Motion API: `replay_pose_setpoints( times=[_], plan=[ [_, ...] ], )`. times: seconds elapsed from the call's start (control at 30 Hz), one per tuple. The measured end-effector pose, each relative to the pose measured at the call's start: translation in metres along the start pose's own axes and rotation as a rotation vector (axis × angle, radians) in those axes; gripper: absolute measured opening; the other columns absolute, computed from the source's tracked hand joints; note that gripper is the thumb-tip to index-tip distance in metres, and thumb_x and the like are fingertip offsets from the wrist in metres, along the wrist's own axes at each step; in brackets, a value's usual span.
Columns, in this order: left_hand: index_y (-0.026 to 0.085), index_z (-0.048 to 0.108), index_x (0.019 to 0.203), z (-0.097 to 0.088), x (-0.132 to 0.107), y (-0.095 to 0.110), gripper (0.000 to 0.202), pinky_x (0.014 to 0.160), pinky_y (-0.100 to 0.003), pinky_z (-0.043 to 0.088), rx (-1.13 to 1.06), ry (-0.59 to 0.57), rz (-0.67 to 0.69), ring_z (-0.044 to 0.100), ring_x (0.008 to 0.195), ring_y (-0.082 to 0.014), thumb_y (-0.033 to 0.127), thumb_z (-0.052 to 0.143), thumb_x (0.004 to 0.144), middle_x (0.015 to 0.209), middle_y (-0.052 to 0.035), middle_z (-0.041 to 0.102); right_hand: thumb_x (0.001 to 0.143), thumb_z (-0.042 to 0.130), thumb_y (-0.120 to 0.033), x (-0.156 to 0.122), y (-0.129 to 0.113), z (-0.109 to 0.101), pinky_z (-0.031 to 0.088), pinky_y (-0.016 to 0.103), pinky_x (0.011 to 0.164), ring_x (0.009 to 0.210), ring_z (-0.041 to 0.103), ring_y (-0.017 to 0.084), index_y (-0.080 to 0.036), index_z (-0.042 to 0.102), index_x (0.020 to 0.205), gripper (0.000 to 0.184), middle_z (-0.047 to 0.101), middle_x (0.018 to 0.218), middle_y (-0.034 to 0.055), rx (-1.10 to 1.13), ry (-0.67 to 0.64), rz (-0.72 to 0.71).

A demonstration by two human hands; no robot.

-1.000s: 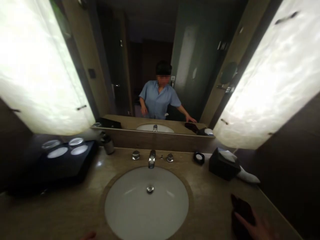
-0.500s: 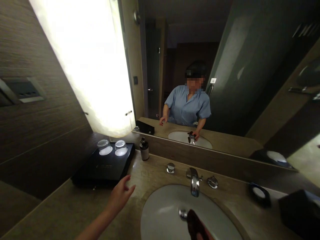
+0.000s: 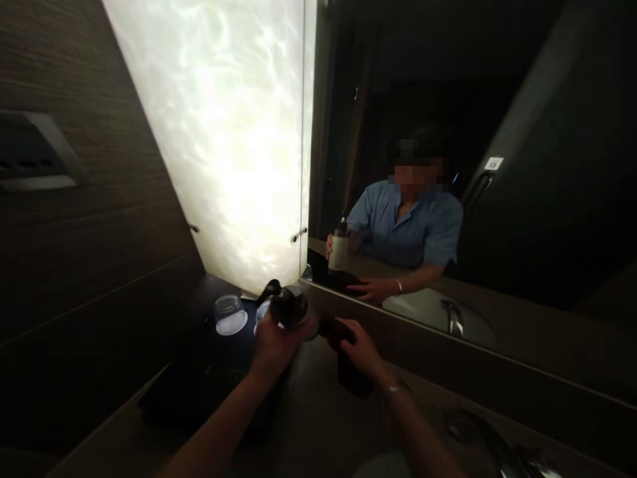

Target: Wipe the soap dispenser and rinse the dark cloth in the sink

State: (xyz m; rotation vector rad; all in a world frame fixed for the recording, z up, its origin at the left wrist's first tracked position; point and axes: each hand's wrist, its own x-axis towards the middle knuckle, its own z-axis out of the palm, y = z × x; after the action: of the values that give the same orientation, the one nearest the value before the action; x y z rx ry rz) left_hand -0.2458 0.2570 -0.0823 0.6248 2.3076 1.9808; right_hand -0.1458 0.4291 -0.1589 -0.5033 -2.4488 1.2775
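My left hand [image 3: 273,348] is closed around a dark pump bottle [image 3: 289,307], lifted off the counter beside the mirror. Its pale label shows in the mirror reflection. At the foot of the mirror, my right hand [image 3: 364,353] grips a dark cloth [image 3: 354,380], which hangs below the fingers near the back wall of the counter. The picture is dim, so the edges of the cloth are hard to make out. Behind the bottle, two upturned glasses stand on a black box; the left glass [image 3: 229,315] shows fully and the other is partly hidden.
The black box [image 3: 209,375] takes up the left corner of the counter. A bright light panel [image 3: 233,146] rises behind it. The mirror [image 3: 398,99] spans the back wall. A chrome faucet [image 3: 488,438] and part of the sink [image 3: 381,466] lie at lower right.
My left hand has reached forward and lifted the pump bottle from the counter. My right hand has moved from over the sink to the mirror's foot with the cloth. The view has turned left.
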Motion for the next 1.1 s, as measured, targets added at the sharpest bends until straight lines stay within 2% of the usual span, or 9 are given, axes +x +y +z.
replay_pose_setpoints(
  times=[0.1,0.23,0.4,0.53,0.67,0.77,0.9,1.0,1.1],
  plan=[
    [0.013,0.063,0.078,-0.044,-0.014,0.03,0.043,0.065,-0.029,0.053,0.019,0.092,0.056,0.063,0.068,-0.0199,0.039,0.078,0.048,0.075,-0.0046,0.067,0.066,0.059,-0.031,0.025,0.015,0.068,0.015,0.07,0.1,0.134,0.022,0.035,-0.037,0.046,0.131,0.066,0.032,0.146,0.0021,-0.388,-0.197,0.094],
    [0.012,0.062,0.075,-0.044,-0.022,0.022,0.045,0.06,-0.028,0.052,0.056,0.041,-0.056,0.061,0.065,-0.0197,0.039,0.078,0.043,0.072,-0.004,0.067,0.071,0.057,-0.038,-0.012,0.028,0.117,0.022,0.063,0.099,0.134,0.023,0.032,-0.038,0.053,0.122,0.051,0.037,0.144,0.0009,-0.481,-0.148,0.092],
    [0.016,0.057,0.102,0.02,-0.014,-0.037,0.054,0.077,-0.026,0.049,0.132,-0.183,-0.123,0.062,0.088,-0.0189,0.036,0.076,0.055,0.093,-0.0033,0.067,0.064,0.069,-0.041,-0.125,0.051,0.089,0.021,0.05,0.102,0.129,0.031,0.026,-0.047,0.056,0.109,0.047,0.046,0.135,-0.011,-0.327,-0.235,-0.045],
    [0.019,0.055,0.108,0.068,0.0,-0.071,0.054,0.078,-0.033,0.046,0.29,-0.235,-0.131,0.061,0.093,-0.0245,0.036,0.076,0.061,0.098,-0.0062,0.066,0.06,0.066,-0.033,-0.176,0.069,0.057,0.026,0.043,0.099,0.123,0.038,0.026,-0.041,0.065,0.099,0.04,0.054,0.128,-0.0064,-0.382,-0.183,0.081],
    [0.011,0.049,0.118,0.093,0.015,-0.09,0.065,0.079,-0.042,0.044,0.414,-0.206,-0.136,0.057,0.1,-0.0366,0.038,0.075,0.066,0.106,-0.0179,0.062,0.063,0.054,-0.02,-0.138,0.048,0.042,0.035,0.036,0.096,0.113,0.046,0.021,-0.035,0.067,0.096,0.038,0.06,0.116,-0.0032,-0.327,0.175,0.282],
    [0.011,0.039,0.127,0.099,0.019,-0.098,0.079,0.087,-0.04,0.044,0.395,-0.223,-0.1,0.055,0.107,-0.0325,0.038,0.076,0.063,0.115,-0.0174,0.058,0.071,0.054,-0.025,-0.087,0.034,0.044,0.016,0.055,0.108,0.132,0.03,0.025,-0.039,0.059,0.114,0.045,0.047,0.136,-0.0036,-0.322,0.237,0.297],
    [0.014,0.037,0.131,0.082,0.004,-0.101,0.084,0.099,-0.039,0.041,0.323,-0.14,0.061,0.05,0.115,-0.0269,0.052,0.068,0.063,0.125,-0.0131,0.051,0.072,0.062,-0.034,-0.084,0.056,0.052,0.005,0.064,0.105,0.139,0.016,0.027,-0.041,0.052,0.119,0.048,0.037,0.144,-0.0027,-0.31,0.059,0.208],
    [0.021,0.043,0.128,0.04,-0.03,-0.103,0.07,0.097,-0.048,0.044,0.344,-0.147,0.187,0.052,0.112,-0.0295,0.057,0.056,0.071,0.125,-0.0103,0.052,0.073,0.064,-0.034,-0.141,0.085,0.041,0.018,0.055,0.107,0.133,0.028,0.025,-0.045,0.054,0.115,0.045,0.043,0.139,-0.0072,-0.337,0.048,0.182],
    [0.043,0.047,0.123,-0.014,-0.082,-0.111,0.052,0.096,-0.053,0.045,0.37,-0.277,0.309,0.055,0.108,-0.0298,0.046,0.06,0.072,0.126,0.0004,0.054,0.073,0.06,-0.022,-0.192,0.097,0.011,0.032,0.048,0.102,0.123,0.04,0.029,-0.039,0.061,0.113,0.044,0.051,0.132,-0.0012,-0.437,0.184,0.428]
  ],
)
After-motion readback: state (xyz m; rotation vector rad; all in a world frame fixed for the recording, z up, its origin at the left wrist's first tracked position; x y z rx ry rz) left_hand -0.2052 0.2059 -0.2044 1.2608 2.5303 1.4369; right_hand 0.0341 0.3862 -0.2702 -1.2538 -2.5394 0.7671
